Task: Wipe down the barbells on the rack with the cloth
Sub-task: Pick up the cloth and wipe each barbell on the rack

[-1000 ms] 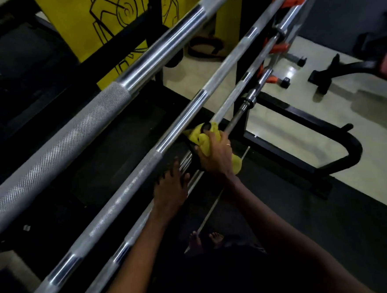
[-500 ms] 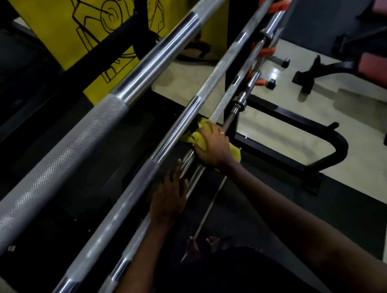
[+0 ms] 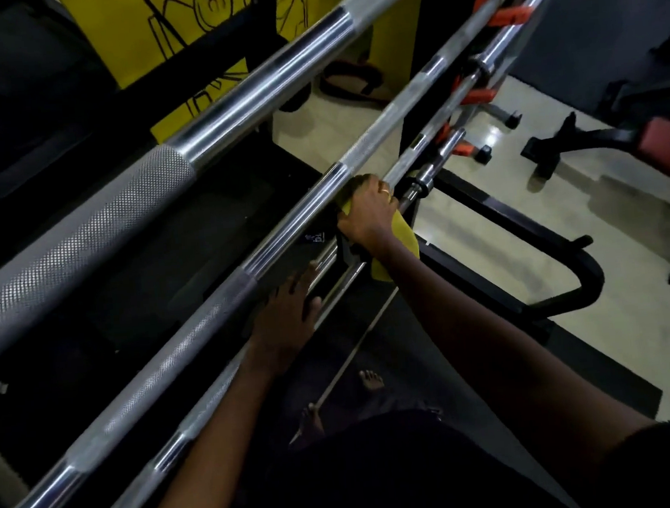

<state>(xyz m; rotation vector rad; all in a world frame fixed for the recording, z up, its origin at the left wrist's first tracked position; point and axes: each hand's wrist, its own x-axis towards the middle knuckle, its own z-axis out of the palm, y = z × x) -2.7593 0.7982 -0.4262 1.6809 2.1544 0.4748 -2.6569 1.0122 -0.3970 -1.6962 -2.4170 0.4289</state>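
We are gripping crumpled yellow cloth [image 3: 403,237] in right hand [image 3: 368,213], fingers curling round knurled chrome steel barbell [image 3: 408,161]; left hand [image 3: 286,316] resting flat, fingers straight, on lower bars.

**Top barbell** [image 3: 236,112]: bare steel. The knurled grip section is rough and matt grey. The plain sections beside it are smooth, polished and reflective.

**Second barbell** [image 3: 218,307]: the same metal, with matt diamond-knurled zones alternating with glossy smooth bands.

**Yellow cloth** [image 3: 405,235]: soft fabric, matt and creased.

**Collar clips** [image 3: 507,15]: orange, plastic-looking, with a dull sheen.

**Rack frame** [image 3: 588,271]: black-coated metal tube with a satin finish.

**Floor tiles** [image 3: 619,210]: pale, hard and glossy, showing reflections.

**Floor mat** [image 3: 595,364]: black, rubber-like and matt.

**Finger ring** [image 3: 384,190]: yellow metal, shiny.
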